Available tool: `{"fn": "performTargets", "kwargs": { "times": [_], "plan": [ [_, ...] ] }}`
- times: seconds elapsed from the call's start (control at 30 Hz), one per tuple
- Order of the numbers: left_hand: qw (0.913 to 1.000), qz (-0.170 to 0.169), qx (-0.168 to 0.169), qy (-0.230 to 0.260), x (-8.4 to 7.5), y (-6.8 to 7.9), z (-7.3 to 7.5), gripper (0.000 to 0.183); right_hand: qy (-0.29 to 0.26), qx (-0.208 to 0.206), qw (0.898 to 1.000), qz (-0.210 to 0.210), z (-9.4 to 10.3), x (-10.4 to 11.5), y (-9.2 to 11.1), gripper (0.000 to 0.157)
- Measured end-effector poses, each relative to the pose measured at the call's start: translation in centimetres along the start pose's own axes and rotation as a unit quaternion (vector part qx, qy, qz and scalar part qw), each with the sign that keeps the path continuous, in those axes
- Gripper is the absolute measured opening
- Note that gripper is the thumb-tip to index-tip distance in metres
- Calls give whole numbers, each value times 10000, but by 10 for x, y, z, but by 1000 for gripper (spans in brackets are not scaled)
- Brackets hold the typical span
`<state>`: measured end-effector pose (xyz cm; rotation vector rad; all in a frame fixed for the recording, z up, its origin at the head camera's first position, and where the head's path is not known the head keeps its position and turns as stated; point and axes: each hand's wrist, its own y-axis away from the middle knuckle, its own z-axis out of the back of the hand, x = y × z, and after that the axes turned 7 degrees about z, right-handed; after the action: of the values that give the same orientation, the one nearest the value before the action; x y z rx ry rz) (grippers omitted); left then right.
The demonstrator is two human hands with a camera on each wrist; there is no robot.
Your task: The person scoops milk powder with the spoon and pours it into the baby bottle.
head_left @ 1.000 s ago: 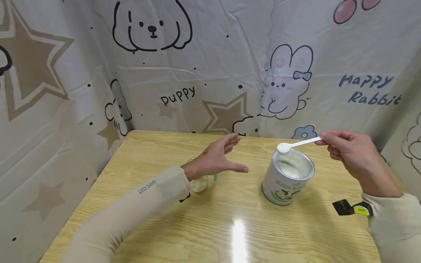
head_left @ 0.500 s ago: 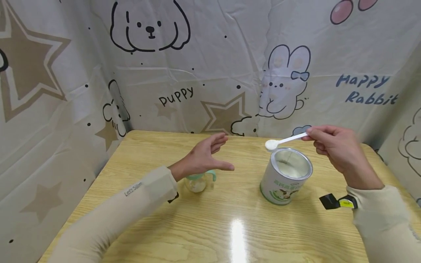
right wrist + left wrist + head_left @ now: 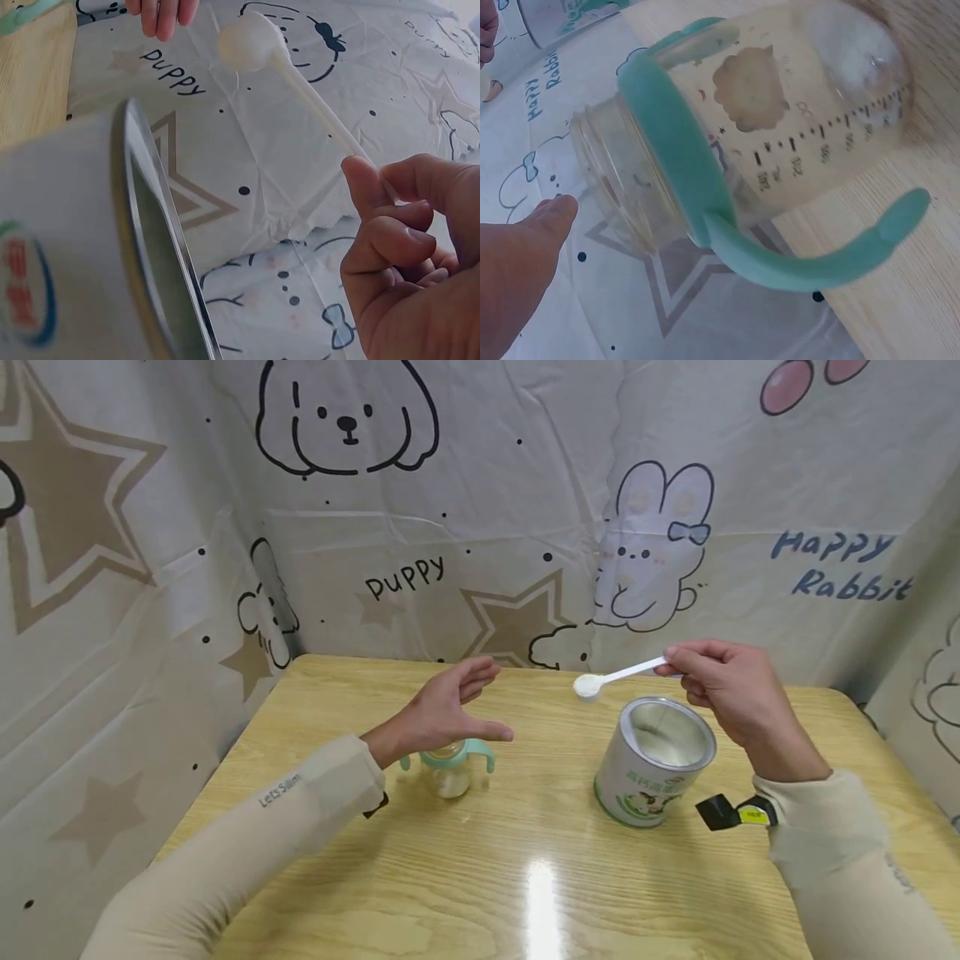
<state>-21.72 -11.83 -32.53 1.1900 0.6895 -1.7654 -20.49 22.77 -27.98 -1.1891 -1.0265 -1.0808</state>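
My right hand (image 3: 731, 693) pinches the end of a long white handle; it belongs to a measuring scoop (image 3: 588, 686) heaped with white powder, held in the air just left of the milk powder can (image 3: 637, 777). That can stands upright without a lid, pale powder inside. Over on the left, my left hand (image 3: 442, 710) hovers with fingers extended and thumb apart, holding nothing. Below and behind it stands a clear baby bottle (image 3: 450, 777) with a mint-green two-handled collar. In the left wrist view the bottle (image 3: 780, 112) has an uncovered neck and white powder at its bottom.
A wooden table (image 3: 480, 877) carries the can and the bottle. Behind it and at the left hangs a pale printed curtain (image 3: 480, 527). The can's metal rim stands below the right hand.
My right hand has carried the filled scoop leftward, from over the can's mouth to beyond its left rim. My left hand has drifted left, uncovering more of the bottle.
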Motion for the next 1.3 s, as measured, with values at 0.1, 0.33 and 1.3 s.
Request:
{"fn": "performTargets", "kwargs": {
  "times": [0.1, 0.33, 1.3],
  "plan": [
    [10000, -6, 9, -68, 1, 1, 3, 97, -54, -6, 10000, 7, -6, 1, -1, 14],
    [9995, 167, -44, -246, 3, 6, 10, 98, 31, 97, 9999, -31, -20, 5, -4, 13],
    [9968, 142, -418, -667, 33, 30, 30, 88, -25, 230, 9995, -209, -65, 5, -11, 9]
  ]
}}
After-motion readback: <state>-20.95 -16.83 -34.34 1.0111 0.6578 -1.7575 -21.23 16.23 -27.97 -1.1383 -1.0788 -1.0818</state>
